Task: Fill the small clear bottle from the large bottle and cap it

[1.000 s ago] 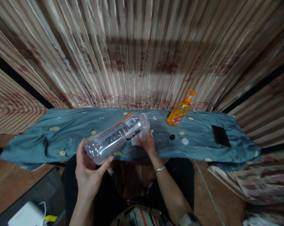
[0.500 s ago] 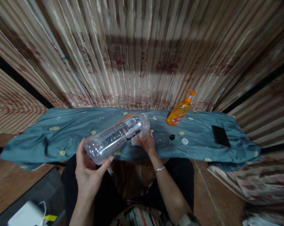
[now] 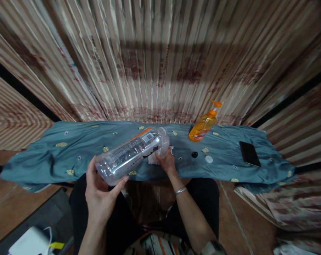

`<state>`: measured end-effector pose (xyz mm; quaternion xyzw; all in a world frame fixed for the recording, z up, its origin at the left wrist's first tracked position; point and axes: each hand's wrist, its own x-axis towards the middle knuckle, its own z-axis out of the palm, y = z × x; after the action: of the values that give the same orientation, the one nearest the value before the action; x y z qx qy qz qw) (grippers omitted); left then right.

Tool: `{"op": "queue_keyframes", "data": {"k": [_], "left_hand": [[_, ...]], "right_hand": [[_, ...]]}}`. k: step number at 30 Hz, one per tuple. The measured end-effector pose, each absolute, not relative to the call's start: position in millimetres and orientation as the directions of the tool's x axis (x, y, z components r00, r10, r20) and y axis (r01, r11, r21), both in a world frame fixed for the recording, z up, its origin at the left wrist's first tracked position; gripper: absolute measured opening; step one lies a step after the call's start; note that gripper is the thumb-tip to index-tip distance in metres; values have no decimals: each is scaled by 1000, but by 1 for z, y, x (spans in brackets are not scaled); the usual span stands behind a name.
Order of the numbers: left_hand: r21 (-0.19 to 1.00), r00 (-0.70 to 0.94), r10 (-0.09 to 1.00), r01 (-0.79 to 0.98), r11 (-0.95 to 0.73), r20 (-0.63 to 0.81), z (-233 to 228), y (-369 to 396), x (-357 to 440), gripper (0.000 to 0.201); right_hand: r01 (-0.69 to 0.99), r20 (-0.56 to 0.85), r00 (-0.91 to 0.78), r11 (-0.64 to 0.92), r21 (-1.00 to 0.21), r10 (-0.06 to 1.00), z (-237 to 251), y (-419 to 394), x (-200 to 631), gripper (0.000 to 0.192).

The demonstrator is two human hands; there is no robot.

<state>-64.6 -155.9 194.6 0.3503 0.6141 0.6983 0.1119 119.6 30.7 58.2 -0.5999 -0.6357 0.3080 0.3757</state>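
Observation:
A large clear plastic bottle (image 3: 131,154) with a printed label and an orange stripe lies tilted across my hands, above the near part of the cloth. My left hand (image 3: 100,193) is closed around its base end, thumb on the near side. At the other end, my right hand (image 3: 165,161), with a bracelet on the wrist, grips the neck end. A piece of white tissue (image 3: 153,159) shows beneath the bottle by my right fingers; whether those fingers touch it I cannot tell. A black cap (image 3: 194,154) and a white disc (image 3: 208,159) lie to the right.
An orange pump bottle (image 3: 203,125) stands at the back right of the blue-green cloth (image 3: 49,152). Farther right lies a black phone-like slab (image 3: 250,154). Striped curtains (image 3: 155,63) hang behind. At lower left, a white device (image 3: 30,242) rests on a dark surface.

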Motion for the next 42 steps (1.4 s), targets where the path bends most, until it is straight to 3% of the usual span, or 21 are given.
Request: {"op": "queue_keyframes", "data": {"k": [12, 28, 36, 42], "left_hand": [[937, -728, 590, 263, -229, 349, 194, -155, -64, 111], [932, -724, 586, 283, -228, 363, 196, -155, -63, 110], [929, -728, 578, 306, -207, 369, 195, -156, -63, 111], [925, -721, 580, 300, -232, 379, 194, -155, -63, 111]], "right_hand": [[552, 36, 23, 17, -833, 999, 68, 29, 118, 65], [582, 16, 20, 1, -813, 1000, 74, 26, 117, 58], [611, -20, 10, -22, -791, 1000, 79, 25, 117, 65], [585, 31, 12, 18, -811, 999, 72, 27, 117, 61]]}}
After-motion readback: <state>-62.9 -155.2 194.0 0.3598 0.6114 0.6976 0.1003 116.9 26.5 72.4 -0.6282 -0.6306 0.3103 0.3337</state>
